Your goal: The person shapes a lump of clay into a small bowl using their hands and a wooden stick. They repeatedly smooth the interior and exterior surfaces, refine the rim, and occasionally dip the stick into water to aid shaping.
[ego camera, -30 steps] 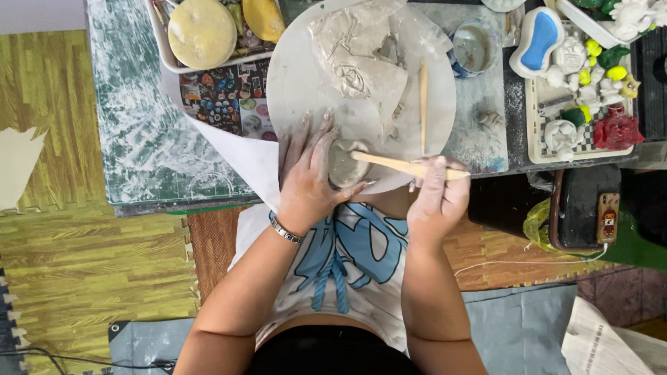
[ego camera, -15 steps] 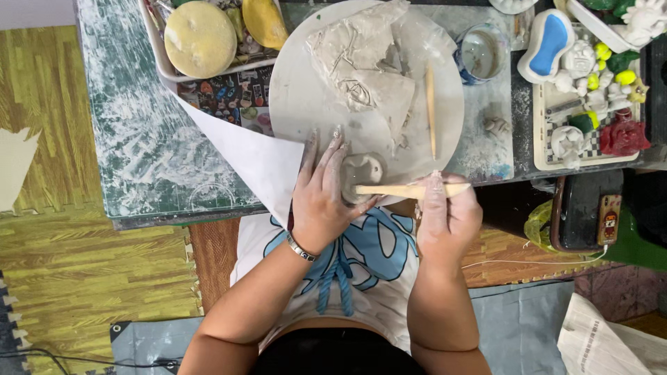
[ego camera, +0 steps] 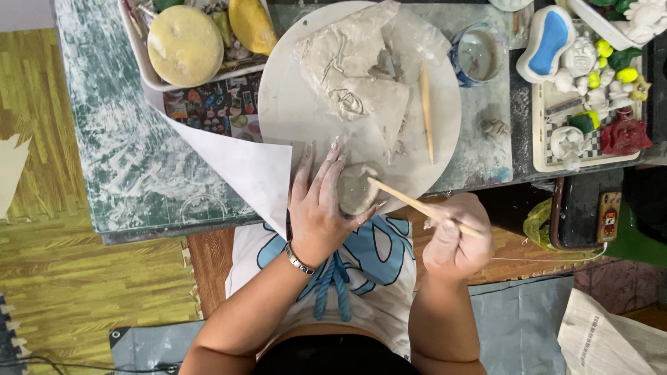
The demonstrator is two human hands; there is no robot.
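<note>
Small grey clay piece (ego camera: 356, 187) sits at the near edge of the round white board (ego camera: 292, 104), cupped from the left. Left hand (ego camera: 321, 201) curled around it, fingers pressing its side, a bracelet on the wrist. Right hand (ego camera: 455, 239) closed on a wooden modelling stick (ego camera: 417, 205), gripped pen-style.

Change over the last second: the stick lay almost level across the clay; now it angles up and left, its tip touching the right side of the piece. The right hand has dropped nearer the body and off the board's edge. Reads as a shift from steadying to working the surface with the tip.

Further out on the board: crumpled plastic with clay slabs (ego camera: 354, 69) and a second stick (ego camera: 426, 114). Far right, a cup of water (ego camera: 479, 52); far left, a yellow sponge (ego camera: 186, 45) in a tray.
</note>
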